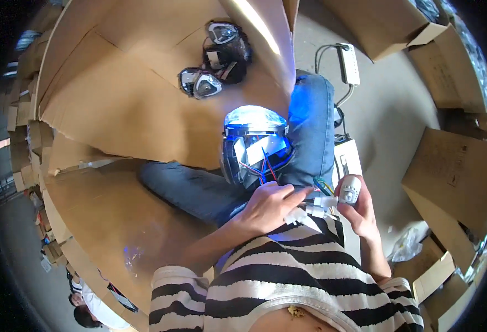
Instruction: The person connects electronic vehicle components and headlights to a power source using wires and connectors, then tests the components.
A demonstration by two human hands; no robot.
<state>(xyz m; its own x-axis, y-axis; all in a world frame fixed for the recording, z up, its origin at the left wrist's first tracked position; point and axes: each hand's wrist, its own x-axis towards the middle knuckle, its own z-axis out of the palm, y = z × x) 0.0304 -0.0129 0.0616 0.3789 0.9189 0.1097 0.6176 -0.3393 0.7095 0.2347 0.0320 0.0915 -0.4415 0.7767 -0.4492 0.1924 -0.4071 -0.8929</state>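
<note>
A headlamp unit (257, 144) with a clear domed lens glows blue-white between my legs. Red and blue wires (264, 172) run from its back to my left hand (271, 207). That hand is closed on a white plastic connector (296, 216), its index finger stretched to the right; part of the grip is hidden. More clear-white connectors (316, 207) and green and yellow wires (323, 185) lie between my hands. My right hand (360, 213) is closed around a small light-grey rounded device (349, 190) with a round button-like part on its face.
Several black lamp units (224, 55) rest on the cardboard (121, 99) ahead. A white power strip (349, 63) lies on the floor to the right, near a white box (347, 155). Cardboard boxes (448, 177) line the right side. Another person (91, 304) shows at lower left.
</note>
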